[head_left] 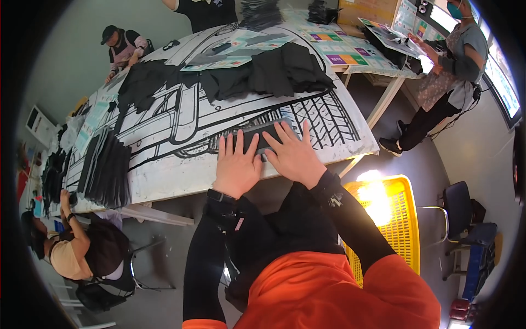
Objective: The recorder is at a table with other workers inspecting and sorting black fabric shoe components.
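A flat, dark rectangular piece point(262, 143) with a greyish edge, looking like cloth, lies near the front edge of the white table point(175, 183). My left hand point(237, 169) rests palm down on its left part, fingers stretched out. On its right part lies my right hand point(297, 158), also flat with fingers spread. The two thumbs come close together at the piece's near edge. My hands cover much of it. Beyond them, black cloth pieces point(287, 71) are heaped in overlapping layers across the table.
Black line drawing covers the tabletop. A fanned stack of dark strips point(105, 170) lies at left. A yellow plastic basket point(406, 219) stands right of me, near a dark chair point(459, 205). Co-workers are at the left and far sides; another person point(452, 71) stands by the right table.
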`<state>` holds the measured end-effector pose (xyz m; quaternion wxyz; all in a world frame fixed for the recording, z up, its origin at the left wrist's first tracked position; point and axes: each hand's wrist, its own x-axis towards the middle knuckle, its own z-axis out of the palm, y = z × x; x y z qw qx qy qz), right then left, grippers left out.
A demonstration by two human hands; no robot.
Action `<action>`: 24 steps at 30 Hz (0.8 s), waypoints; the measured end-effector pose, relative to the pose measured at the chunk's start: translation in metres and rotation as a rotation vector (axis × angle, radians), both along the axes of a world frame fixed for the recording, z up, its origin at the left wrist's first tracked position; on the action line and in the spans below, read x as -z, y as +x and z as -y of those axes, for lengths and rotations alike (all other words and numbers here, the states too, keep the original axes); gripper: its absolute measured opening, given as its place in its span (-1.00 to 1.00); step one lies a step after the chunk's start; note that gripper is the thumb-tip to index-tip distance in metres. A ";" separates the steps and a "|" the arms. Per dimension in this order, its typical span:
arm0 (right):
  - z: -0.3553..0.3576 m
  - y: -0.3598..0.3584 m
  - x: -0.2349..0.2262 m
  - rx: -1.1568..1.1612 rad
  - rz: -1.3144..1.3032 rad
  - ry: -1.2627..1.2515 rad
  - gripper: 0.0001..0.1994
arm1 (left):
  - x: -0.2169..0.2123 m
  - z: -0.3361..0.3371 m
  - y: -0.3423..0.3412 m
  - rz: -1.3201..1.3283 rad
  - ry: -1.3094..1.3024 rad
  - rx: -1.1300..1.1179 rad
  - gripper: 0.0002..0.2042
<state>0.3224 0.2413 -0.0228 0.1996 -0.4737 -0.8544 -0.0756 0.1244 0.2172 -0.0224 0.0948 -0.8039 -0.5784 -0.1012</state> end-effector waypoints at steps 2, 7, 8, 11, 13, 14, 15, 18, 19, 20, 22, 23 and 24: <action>-0.001 0.003 0.007 -0.039 -0.039 0.057 -0.46 | 0.009 0.001 -0.004 0.064 0.092 0.026 -0.45; -0.003 0.013 0.005 -0.017 -0.034 0.054 -0.45 | 0.007 0.004 0.008 0.142 0.124 -0.002 -0.43; -0.003 0.012 0.004 -0.034 -0.040 0.057 -0.45 | 0.009 0.004 0.008 0.146 0.138 -0.001 -0.42; -0.001 0.010 0.006 -0.056 -0.045 0.083 -0.45 | 0.015 0.005 0.004 0.158 0.140 -0.044 -0.39; 0.002 0.010 0.003 -0.068 -0.032 0.079 -0.46 | 0.017 0.003 0.003 0.221 0.140 -0.041 -0.37; 0.003 0.010 0.001 -0.073 -0.017 0.071 -0.46 | 0.018 0.005 0.002 0.219 0.145 -0.044 -0.37; 0.004 0.012 0.000 -0.066 -0.019 0.074 -0.46 | 0.015 0.009 0.005 0.184 0.135 -0.035 -0.38; 0.007 0.016 -0.004 -0.090 -0.004 0.072 -0.47 | 0.005 0.020 0.006 0.117 0.107 -0.015 -0.40; 0.009 0.018 -0.008 -0.113 0.025 0.025 -0.46 | 0.001 0.024 0.004 0.104 0.088 -0.007 -0.40; 0.010 0.020 -0.010 -0.137 0.053 -0.022 -0.46 | -0.001 0.028 0.004 0.090 0.069 0.000 -0.41; 0.013 0.020 -0.004 -0.147 0.047 -0.004 -0.45 | -0.001 0.034 0.007 0.076 0.088 -0.020 -0.41; 0.014 0.020 -0.002 -0.140 0.045 0.026 -0.45 | 0.001 0.036 0.010 0.084 0.130 -0.016 -0.41; 0.014 0.017 -0.002 -0.141 0.042 0.062 -0.44 | 0.000 0.036 0.011 0.089 0.178 -0.019 -0.40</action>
